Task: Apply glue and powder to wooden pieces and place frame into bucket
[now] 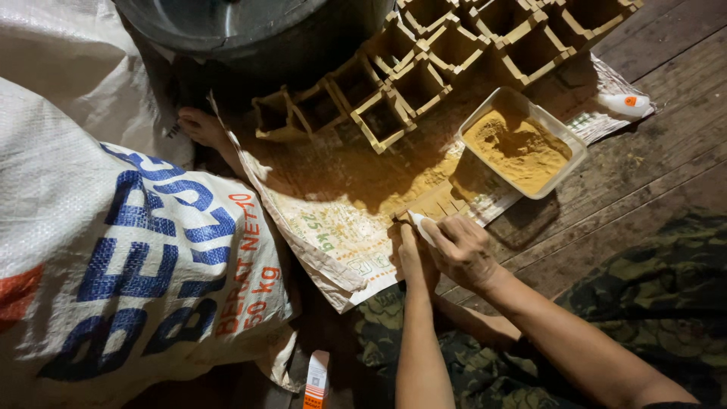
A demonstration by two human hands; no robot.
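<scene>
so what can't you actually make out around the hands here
- Head view: what the left hand holds is hidden under the right hand; only a tan edge shows.
- White tool: its lower end is covered by the right fingers, so its kind is unclear.
- Box insides: lost in shadow.
- Metal pot: cut off by the top edge.
- Small carton: cut off by the bottom edge.

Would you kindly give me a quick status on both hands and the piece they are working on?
Right hand gripping small white bottle, tip down. Left hand steadying small wooden frame on printed sheet. Powder tray close behind; nothing blocking.
</scene>
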